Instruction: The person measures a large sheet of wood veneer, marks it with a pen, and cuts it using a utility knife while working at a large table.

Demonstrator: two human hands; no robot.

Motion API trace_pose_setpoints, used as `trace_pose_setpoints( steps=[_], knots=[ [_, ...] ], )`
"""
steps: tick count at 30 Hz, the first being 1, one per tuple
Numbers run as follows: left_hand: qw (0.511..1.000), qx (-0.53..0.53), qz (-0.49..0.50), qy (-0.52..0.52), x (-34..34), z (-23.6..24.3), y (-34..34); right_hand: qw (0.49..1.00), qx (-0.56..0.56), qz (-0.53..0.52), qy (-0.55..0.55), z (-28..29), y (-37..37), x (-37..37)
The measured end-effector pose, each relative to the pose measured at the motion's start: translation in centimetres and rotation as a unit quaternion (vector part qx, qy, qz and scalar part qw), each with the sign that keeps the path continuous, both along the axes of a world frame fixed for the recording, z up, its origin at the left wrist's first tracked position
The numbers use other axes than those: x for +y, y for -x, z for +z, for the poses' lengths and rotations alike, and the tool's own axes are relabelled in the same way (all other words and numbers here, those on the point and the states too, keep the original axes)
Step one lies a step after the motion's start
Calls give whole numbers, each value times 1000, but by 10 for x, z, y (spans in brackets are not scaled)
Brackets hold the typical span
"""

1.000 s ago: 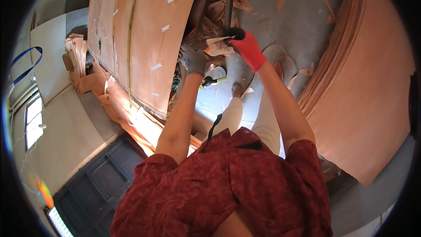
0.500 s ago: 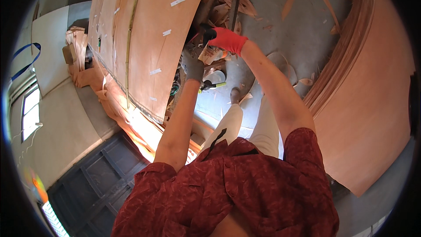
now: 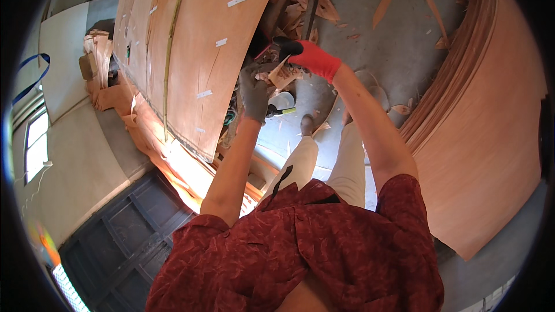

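Left hand [image 3: 254,89] in grey glove and right hand [image 3: 309,58] in red glove, fingers curled, pinch a veneer scrap [image 3: 281,75] w/ both hands, beside the veneer sheet [image 3: 196,52]; scrap apparently intact, work just begun.

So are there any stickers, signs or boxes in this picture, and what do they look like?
Tape strips: small white rectangles stuck here and there on the big orange-brown veneer sheet at upper left.
Cardboard box: small and brown, at far left beside the sheet.
No signs or screens show.
The left hand in a grey glove and the right hand in a red glove hold pale wood scraps.
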State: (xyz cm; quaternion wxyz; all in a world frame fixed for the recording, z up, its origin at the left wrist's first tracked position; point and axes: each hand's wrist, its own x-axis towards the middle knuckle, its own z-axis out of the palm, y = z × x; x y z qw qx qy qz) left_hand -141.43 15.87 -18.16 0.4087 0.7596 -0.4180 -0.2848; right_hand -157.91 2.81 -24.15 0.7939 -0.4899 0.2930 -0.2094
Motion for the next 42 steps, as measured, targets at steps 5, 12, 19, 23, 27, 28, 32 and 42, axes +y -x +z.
trace_pose_setpoints(
  steps=[5,12,19,23,27,28,32,42],
  knots=[
    [966,240,93,-24,0,-9,3,963,-93,-210,-142,-17,13,-2],
    [751,594,286,23,-45,-32,-6,943,48,-327,-41,-25,10,10],
    [737,586,335,-3,-52,-44,-17,926,60,-369,-45,-25,-18,15],
    [682,703,200,-28,-40,-47,-28,923,49,-377,-57,-28,-29,16],
    [677,707,205,3,-52,-38,-15,919,12,-381,-106,-22,-25,19],
    [665,712,225,18,-60,-33,-8,920,6,-377,-105,-20,-21,19],
    [644,717,264,49,-72,-27,5,919,4,-384,-85,-21,-14,18],
    [694,653,301,36,-68,-3,-9,918,87,-386,-21,15,-34,16]
  ],
)
